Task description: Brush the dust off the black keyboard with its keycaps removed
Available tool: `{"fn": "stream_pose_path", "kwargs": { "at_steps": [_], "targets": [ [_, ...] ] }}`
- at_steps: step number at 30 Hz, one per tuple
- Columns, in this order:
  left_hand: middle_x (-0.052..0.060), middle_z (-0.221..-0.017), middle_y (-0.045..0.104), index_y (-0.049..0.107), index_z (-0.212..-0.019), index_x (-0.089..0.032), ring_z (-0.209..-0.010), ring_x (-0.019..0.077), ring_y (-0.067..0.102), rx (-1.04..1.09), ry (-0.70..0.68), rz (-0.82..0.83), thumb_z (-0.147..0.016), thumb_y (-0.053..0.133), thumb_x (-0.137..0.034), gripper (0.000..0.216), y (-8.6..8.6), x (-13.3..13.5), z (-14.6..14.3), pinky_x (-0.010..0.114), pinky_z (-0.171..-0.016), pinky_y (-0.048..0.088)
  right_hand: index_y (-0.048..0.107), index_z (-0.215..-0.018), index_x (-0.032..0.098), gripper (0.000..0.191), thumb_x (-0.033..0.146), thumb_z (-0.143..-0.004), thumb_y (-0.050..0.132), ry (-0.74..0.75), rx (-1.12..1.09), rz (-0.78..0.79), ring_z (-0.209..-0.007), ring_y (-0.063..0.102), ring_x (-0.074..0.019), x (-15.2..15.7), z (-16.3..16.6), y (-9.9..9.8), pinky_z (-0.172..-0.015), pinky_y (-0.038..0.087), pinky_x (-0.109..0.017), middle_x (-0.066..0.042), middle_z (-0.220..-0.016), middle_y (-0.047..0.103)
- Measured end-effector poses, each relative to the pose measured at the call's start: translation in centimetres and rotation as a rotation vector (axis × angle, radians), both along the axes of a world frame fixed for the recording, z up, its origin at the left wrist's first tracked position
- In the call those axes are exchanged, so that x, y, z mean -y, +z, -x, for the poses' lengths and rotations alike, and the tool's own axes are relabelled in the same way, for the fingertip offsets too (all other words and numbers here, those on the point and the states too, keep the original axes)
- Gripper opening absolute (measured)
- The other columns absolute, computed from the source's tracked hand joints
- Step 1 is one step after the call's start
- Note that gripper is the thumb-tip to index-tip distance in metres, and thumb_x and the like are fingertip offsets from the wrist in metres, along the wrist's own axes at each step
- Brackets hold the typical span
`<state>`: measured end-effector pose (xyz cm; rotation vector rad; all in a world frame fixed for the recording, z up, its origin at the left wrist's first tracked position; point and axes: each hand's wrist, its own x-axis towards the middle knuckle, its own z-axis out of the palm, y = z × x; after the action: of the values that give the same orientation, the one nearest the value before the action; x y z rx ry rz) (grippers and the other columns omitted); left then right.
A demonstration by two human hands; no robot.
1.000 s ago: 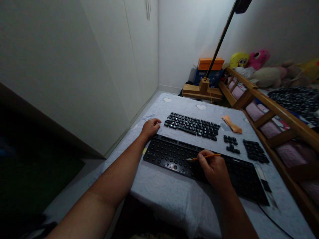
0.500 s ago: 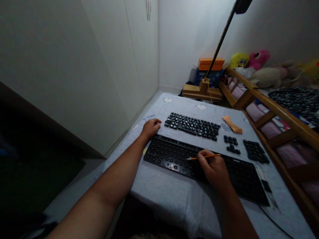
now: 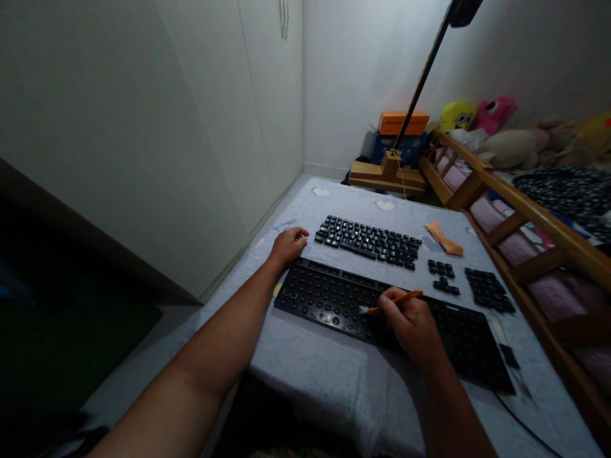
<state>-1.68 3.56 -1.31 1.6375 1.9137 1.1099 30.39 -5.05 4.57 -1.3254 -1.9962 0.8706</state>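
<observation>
A black keyboard base with its keycaps removed lies across a grey cloth-covered table. My right hand rests on it and pinches a thin orange brush, whose pale tip touches the base near its front middle. My left hand sits curled at the keyboard's far left corner, fingers bent against its edge. Behind the base, removed black keycaps are laid out in keyboard order, with smaller groups and a number-pad block to the right.
An orange cloth lies behind the keycaps. A wooden stand with a dark pole sits at the table's far end. A wooden bed rail runs along the right, soft toys beyond. A white wardrobe fills the left. A cable trails off the keyboard.
The brush has tilted: its tip dropped slightly toward the keyboard's front while the handle end rose a little. My left hand has stayed put.
</observation>
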Motion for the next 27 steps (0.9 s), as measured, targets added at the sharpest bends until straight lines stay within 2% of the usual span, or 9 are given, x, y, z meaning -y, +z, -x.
{"fn": "stream_pose_path", "kwargs": {
  "at_steps": [7, 15, 21, 27],
  "targets": [
    [0.002, -0.074, 0.066, 0.073, -0.099, -0.015, -0.070, 0.0168, 0.059, 0.025, 0.002, 0.010, -0.075, 0.054, -0.024, 0.032, -0.14, 0.00, -0.04, 0.028, -0.068, 0.045, 0.055, -0.068, 0.021, 0.036, 0.045, -0.093, 0.047, 0.006, -0.095, 0.085, -0.048, 0.045, -0.0127, 0.10, -0.19, -0.49, -0.047, 0.033, -0.024, 0.003, -0.054, 0.048],
    [0.002, -0.076, 0.067, 0.073, -0.098, -0.016, -0.072, 0.0169, 0.060, 0.012, 0.003, 0.006, -0.075, 0.055, -0.025, 0.031, -0.09, -0.03, -0.03, 0.028, -0.068, 0.044, 0.062, -0.073, 0.020, 0.035, 0.044, -0.093, 0.047, -0.047, -0.008, -0.044, -0.051, 0.052, -0.0155, -0.23, -0.02, -0.41, -0.051, 0.036, -0.026, 0.001, -0.056, 0.055],
    [0.002, -0.077, 0.068, 0.073, -0.097, -0.016, -0.073, 0.0172, 0.061, 0.012, 0.003, -0.003, -0.075, 0.055, -0.025, 0.030, -0.27, -0.09, 0.05, 0.029, -0.070, 0.045, 0.055, -0.066, 0.021, 0.036, 0.044, -0.093, 0.045, 0.025, -0.034, 0.047, -0.049, 0.047, -0.0137, -0.07, -0.02, -0.20, -0.048, 0.034, -0.025, 0.002, -0.054, 0.050],
    [0.002, -0.077, 0.068, 0.074, -0.097, -0.016, -0.070, 0.0164, 0.059, 0.021, 0.010, -0.009, -0.075, 0.055, -0.024, 0.030, -0.32, -0.10, 0.00, 0.028, -0.069, 0.045, 0.054, -0.069, 0.021, 0.036, 0.046, -0.093, 0.047, 0.034, -0.116, 0.137, -0.048, 0.045, -0.0126, 0.10, -0.10, -0.48, -0.047, 0.032, -0.023, 0.003, -0.054, 0.047]
  ]
}}
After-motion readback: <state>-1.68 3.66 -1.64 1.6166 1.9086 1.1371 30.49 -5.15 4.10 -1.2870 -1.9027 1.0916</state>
